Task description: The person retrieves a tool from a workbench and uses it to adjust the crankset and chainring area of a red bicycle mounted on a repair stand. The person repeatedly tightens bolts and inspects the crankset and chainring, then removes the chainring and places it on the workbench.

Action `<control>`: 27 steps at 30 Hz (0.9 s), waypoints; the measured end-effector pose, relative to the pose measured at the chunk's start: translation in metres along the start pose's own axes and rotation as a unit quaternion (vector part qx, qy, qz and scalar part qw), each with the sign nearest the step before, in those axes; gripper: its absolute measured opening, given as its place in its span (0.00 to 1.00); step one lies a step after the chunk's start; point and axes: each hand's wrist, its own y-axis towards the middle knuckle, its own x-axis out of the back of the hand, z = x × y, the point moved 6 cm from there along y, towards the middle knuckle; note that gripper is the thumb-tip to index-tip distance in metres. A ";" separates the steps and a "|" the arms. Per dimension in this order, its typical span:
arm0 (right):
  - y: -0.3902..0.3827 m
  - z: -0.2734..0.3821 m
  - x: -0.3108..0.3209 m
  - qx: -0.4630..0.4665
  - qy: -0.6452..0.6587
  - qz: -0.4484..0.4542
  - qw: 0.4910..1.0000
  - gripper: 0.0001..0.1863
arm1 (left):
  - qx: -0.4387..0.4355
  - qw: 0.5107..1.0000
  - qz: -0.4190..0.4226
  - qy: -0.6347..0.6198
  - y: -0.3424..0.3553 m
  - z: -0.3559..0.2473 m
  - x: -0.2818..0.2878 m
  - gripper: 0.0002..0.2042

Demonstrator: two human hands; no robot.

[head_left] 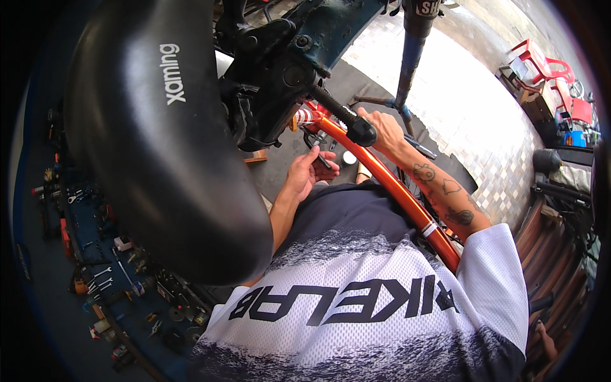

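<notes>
An orange bicycle frame tube (pixel 382 167) slants between my hands, from the centre toward the lower right. On its left side, my left hand (pixel 309 173) is curled palm-up around a slim dark tool (pixel 323 160) whose kind I cannot make out. My right hand (pixel 384 130) is closed on the tube's far right side, beside the black rounded end of a threaded clamp handle (pixel 361 132). Its fingertips and whatever they hold are hidden. Above both hands sits the black stand clamp (pixel 280 70). A large black saddle (pixel 165 140) blocks much of the left side and part of my left forearm.
Wrenches (pixel 102 279) and other hand tools lie on a dark blue surface at left. A blue upright post (pixel 412 60) rises beyond my right hand. Red chairs (pixel 547 67) stand at the far right, above a black padded item (pixel 552 162). Light patterned tiles (pixel 503 134) cover the floor there.
</notes>
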 end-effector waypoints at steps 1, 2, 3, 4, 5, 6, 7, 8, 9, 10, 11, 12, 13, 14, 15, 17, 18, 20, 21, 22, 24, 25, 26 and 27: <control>0.000 0.000 -0.001 0.006 0.003 -0.003 1.000 0.21 | -0.002 1.000 0.003 -0.006 0.000 0.000 -0.001 0.26; 0.000 0.000 -0.001 0.007 0.003 -0.004 1.000 0.22 | -0.004 1.000 0.006 -0.009 0.000 0.000 -0.001 0.26; 0.000 -0.001 -0.002 0.010 0.001 -0.003 1.000 0.23 | -0.004 1.000 0.005 -0.009 0.000 -0.001 -0.001 0.26; 0.000 -0.001 -0.002 0.013 0.001 -0.007 1.000 0.22 | -0.005 1.000 0.008 -0.011 0.000 -0.001 -0.002 0.26; 0.000 -0.001 -0.002 0.017 -0.001 -0.008 1.000 0.22 | -0.005 1.000 0.008 -0.011 0.000 -0.001 -0.002 0.26; 0.001 -0.002 -0.003 0.015 -0.009 -0.002 1.000 0.21 | -0.002 1.000 0.004 -0.007 0.000 -0.001 -0.002 0.26; 0.001 -0.001 -0.003 0.021 -0.005 -0.011 1.000 0.22 | -0.005 1.000 0.007 -0.011 0.000 -0.001 -0.002 0.26; 0.001 -0.002 -0.003 0.021 -0.006 -0.013 1.000 0.22 | -0.004 1.000 0.005 -0.012 0.000 -0.001 -0.002 0.26; 0.001 -0.002 -0.003 0.020 -0.007 -0.014 1.000 0.22 | -0.003 1.000 0.003 -0.012 0.000 -0.001 -0.002 0.26; 0.001 -0.002 -0.004 0.022 -0.002 -0.013 1.000 0.22 | -0.003 1.000 0.004 -0.014 -0.001 -0.001 -0.002 0.26; 0.001 -0.002 -0.005 0.023 0.002 -0.013 1.000 0.21 | -0.003 1.000 0.004 -0.015 -0.001 -0.001 -0.003 0.26; 0.001 -0.003 -0.005 0.021 0.002 -0.012 1.000 0.21 | -0.002 1.000 0.002 -0.015 -0.001 -0.001 -0.003 0.26; 0.002 -0.003 -0.006 0.026 0.002 -0.015 1.000 0.21 | -0.005 1.000 0.005 -0.016 -0.001 -0.001 -0.003 0.26; 0.002 -0.003 -0.006 0.027 -0.003 -0.017 0.999 0.22 | -0.005 1.000 0.005 -0.015 -0.002 -0.002 -0.003 0.26; 0.002 -0.003 -0.007 0.028 -0.007 -0.018 0.999 0.23 | -0.006 1.000 0.000 -0.012 -0.002 -0.002 -0.003 0.26; 0.003 -0.003 -0.008 0.035 0.006 -0.024 0.999 0.22 | -0.006 1.000 0.002 -0.014 -0.002 -0.002 -0.004 0.26; 0.003 -0.004 -0.009 0.032 0.008 -0.019 0.999 0.21 | -0.004 1.000 -0.005 -0.010 -0.002 -0.002 -0.003 0.26; 0.004 -0.003 -0.008 0.035 0.010 -0.035 0.999 0.22 | -0.002 1.000 0.003 -0.020 -0.002 -0.003 -0.004 0.27; 0.005 -0.003 -0.008 0.034 0.009 -0.039 0.999 0.23 | 0.002 1.000 0.002 -0.021 -0.002 -0.003 -0.004 0.27; 0.005 -0.003 -0.009 0.032 0.011 -0.038 0.999 0.23 | 0.004 1.000 0.003 -0.029 -0.002 -0.004 -0.004 0.27; 0.005 -0.001 -0.009 0.028 0.015 -0.036 0.999 0.24 | 0.016 0.999 -0.007 -0.037 -0.004 -0.004 -0.002 0.26; 0.005 0.000 -0.008 0.028 0.014 -0.037 0.999 0.24 | 0.012 0.999 0.004 -0.041 -0.004 -0.006 -0.003 0.26; 0.005 0.000 -0.008 0.028 0.014 -0.037 0.999 0.24 | 0.013 0.999 0.005 -0.043 -0.005 -0.006 -0.003 0.26; 0.004 0.001 -0.007 0.024 0.007 -0.037 0.999 0.24 | 0.012 0.999 0.008 -0.045 -0.005 -0.007 -0.003 0.26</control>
